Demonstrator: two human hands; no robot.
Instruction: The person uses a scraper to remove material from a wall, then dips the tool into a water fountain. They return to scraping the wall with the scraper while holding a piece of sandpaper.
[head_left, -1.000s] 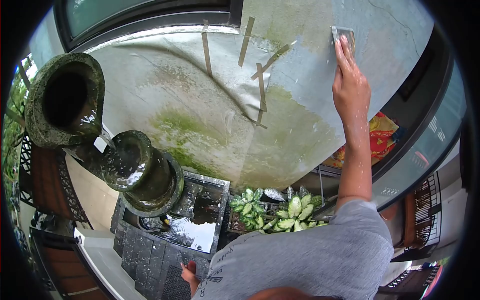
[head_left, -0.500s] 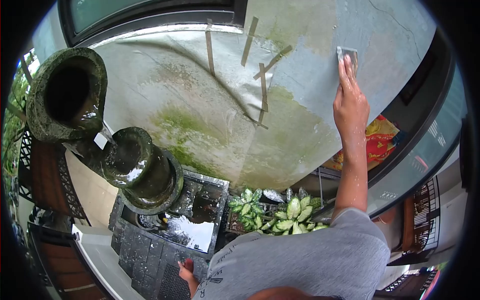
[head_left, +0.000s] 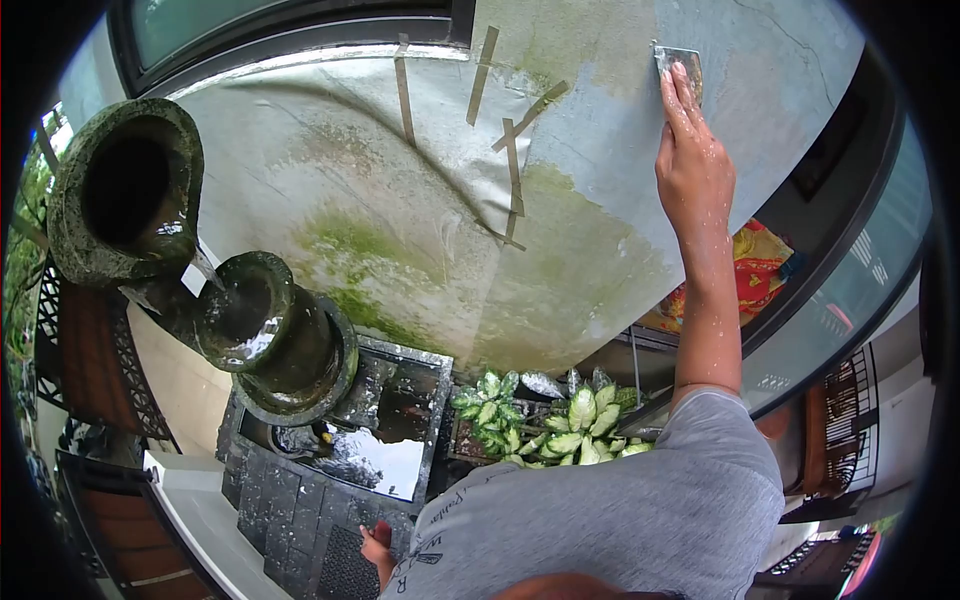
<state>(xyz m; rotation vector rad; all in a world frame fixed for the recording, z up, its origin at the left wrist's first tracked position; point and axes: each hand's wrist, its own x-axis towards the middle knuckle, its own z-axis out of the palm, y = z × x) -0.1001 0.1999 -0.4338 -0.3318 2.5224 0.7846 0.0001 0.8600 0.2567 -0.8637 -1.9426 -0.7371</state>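
Note:
My right hand [head_left: 695, 165] is raised against the wall [head_left: 600, 150], gripping a flat scraper [head_left: 683, 62] with fingers laid along its blade. The scraper's wide edge points up and touches bluish-grey, patchy wall surface. White specks dot this hand and forearm. Low down beside my grey shirt, my left hand [head_left: 377, 548] hangs over the dark paving; its fingers look apart and I see no object in it, though it is small and partly shaded.
A stone fountain with an upper bowl [head_left: 75, 210] and lower bowl [head_left: 215, 340] pours water at left. A pond [head_left: 400, 465] and leafy plants [head_left: 580, 425] sit below the wall. Strips of tape [head_left: 514, 170] hold a loose sheet [head_left: 400, 190]. A window frame [head_left: 455, 30] is above.
My right hand has slid upward along the wall with the scraper. The view has shifted slightly; my left hand stays low in about the same place.

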